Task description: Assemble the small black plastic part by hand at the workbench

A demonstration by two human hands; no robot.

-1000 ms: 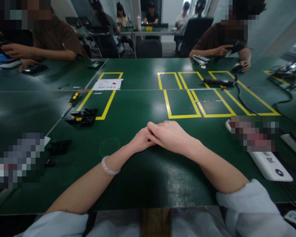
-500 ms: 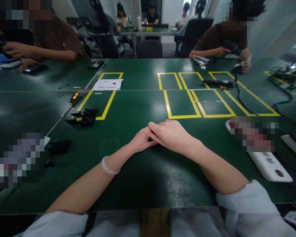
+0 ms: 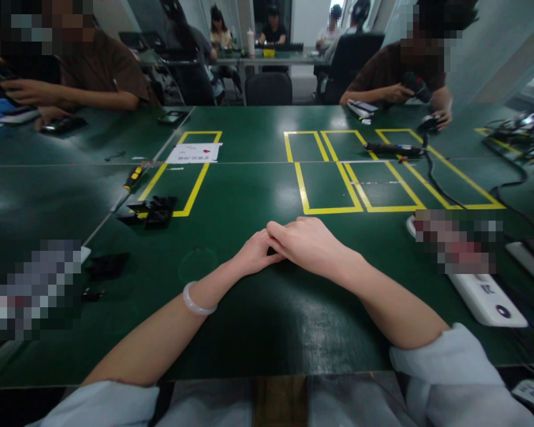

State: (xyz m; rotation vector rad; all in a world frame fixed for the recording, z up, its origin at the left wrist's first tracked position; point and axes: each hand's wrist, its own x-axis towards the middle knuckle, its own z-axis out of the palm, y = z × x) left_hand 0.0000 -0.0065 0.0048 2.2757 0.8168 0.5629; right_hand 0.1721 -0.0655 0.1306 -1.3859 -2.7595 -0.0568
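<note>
My left hand (image 3: 252, 253) and my right hand (image 3: 309, 242) are clasped together over the green table (image 3: 258, 332), centred before me. The right hand lies over the left hand's fingers, and its thumb side presses against them. Both hands are closed, and no object shows in either one. Most of the left fingertips are hidden beneath the right hand. A pale bracelet (image 3: 199, 298) circles my left wrist. Nearest on the left are black plastic pieces (image 3: 158, 212); to the right lies a white device (image 3: 489, 299), its upper part blurred out.
Yellow tape outlines (image 3: 331, 210) mark the table. A screwdriver (image 3: 133, 177) and a white paper (image 3: 194, 152) lie left; a black corded tool (image 3: 394, 148) lies right. Tangled cables (image 3: 523, 139) sit far right. Across the table, a co-worker's hand (image 3: 400, 93) holds a dark device.
My hands stay clasped in the same place. At the far left, the other person's raised hand has shifted slightly left.
</note>
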